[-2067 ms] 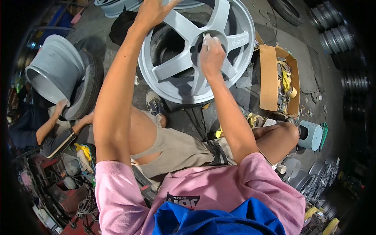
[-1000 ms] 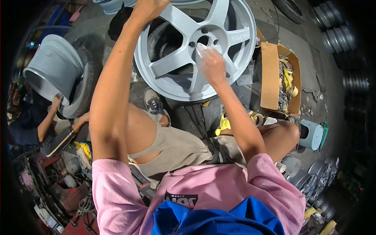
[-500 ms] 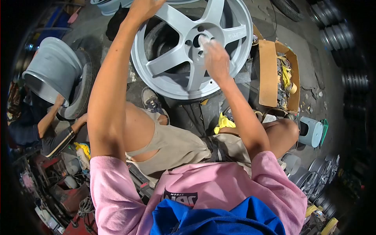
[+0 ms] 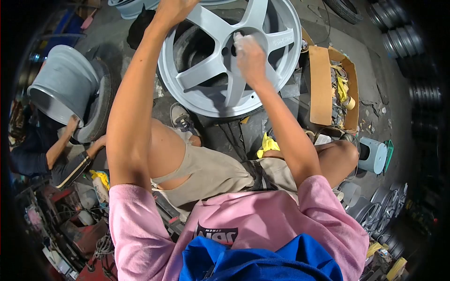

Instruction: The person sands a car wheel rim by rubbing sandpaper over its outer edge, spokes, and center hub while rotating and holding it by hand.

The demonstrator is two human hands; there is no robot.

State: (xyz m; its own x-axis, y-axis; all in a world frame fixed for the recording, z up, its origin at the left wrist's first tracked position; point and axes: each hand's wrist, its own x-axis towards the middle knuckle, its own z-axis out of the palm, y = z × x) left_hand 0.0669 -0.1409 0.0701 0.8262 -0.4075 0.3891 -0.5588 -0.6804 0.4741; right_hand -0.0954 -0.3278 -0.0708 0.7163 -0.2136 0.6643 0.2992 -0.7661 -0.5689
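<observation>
A grey five-spoke wheel rim (image 4: pixel 206 77) lies face up in front of me, over a dark tyre. At the top edge of the view, my left hand (image 4: pixel 177 8) is against the rim's upper left edge; its fingers are cut off by the frame. My right hand (image 4: pixel 251 58) is over the hub, closed on a small pale piece (image 4: pixel 239 41) pressed to the surface around the centre hole. Motion blurs this hand, and the kind of piece cannot be made out. Part of the hub and its bolt holes is hidden behind the hand.
An open cardboard box (image 4: pixel 320 86) of scraps stands right of the rim, with a light blue stool (image 4: pixel 373 157) nearer. Left, another person's hand (image 4: pixel 71 124) touches a grey wheel barrel (image 4: pixel 65 79) beside a tyre (image 4: pixel 101 105). Stacked rims (image 4: pixel 403 43) line the right.
My right hand has moved left and slightly up across the hub with the pale piece. My left hand stays at the rim's edge, and the rim has barely shifted.
</observation>
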